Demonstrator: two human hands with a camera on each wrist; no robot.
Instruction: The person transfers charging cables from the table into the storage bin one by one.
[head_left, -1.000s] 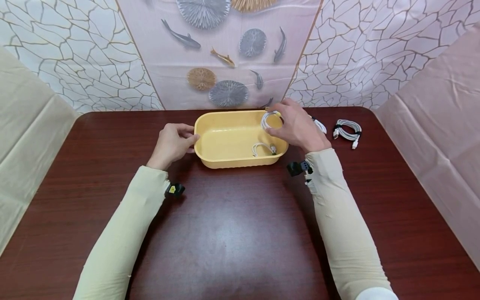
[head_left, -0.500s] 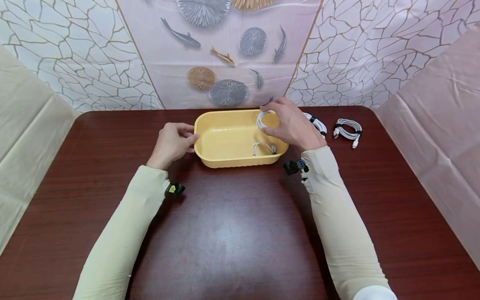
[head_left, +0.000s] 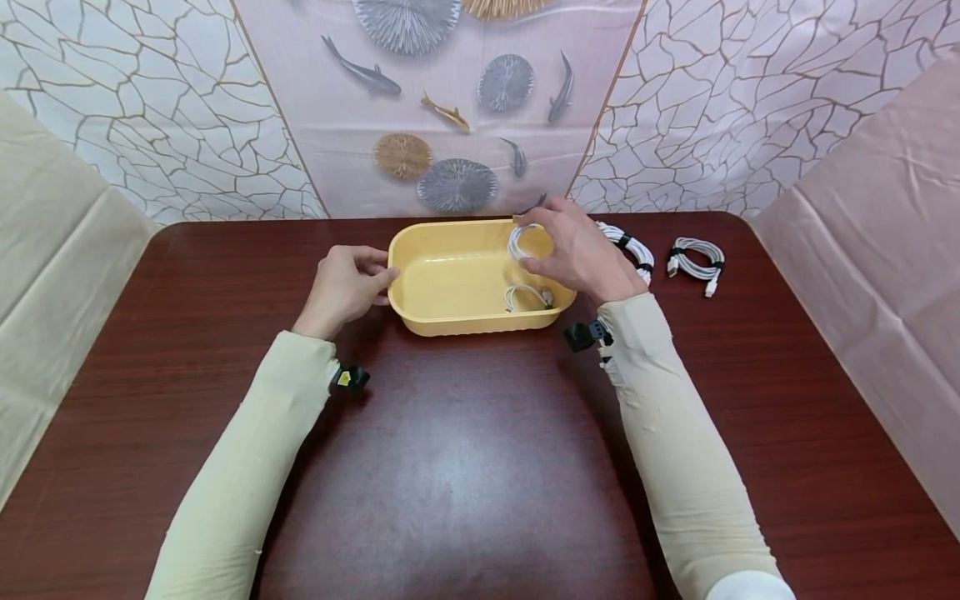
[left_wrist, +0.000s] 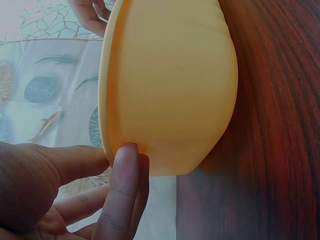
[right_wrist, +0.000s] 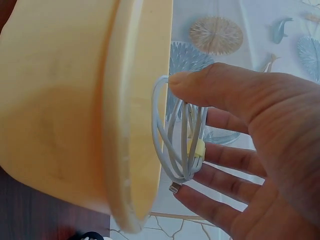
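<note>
Right hand [head_left: 581, 250] slightly farther left

- Yellow bin [head_left: 457, 327]: oblong with rounded ends and smooth sides, a thin lip around its open top; it stands upright on the table [head_left: 450, 450], long side running left to right, its left end pinched at the rim between the thumb and fingers of the left hand [head_left: 348, 279]
- White cable [right_wrist: 185, 137]: wound into a loose coil of several loops, with a pale yellow band around part of it and 1 metal connector poking out; the right hand [head_left: 581, 250] holds it, and in the head view it appears over the bin's right end
- Short pale cable [head_left: 534, 291]: bent into an arc inside the bin, near its right front corner, a grey plug at its right end
</note>
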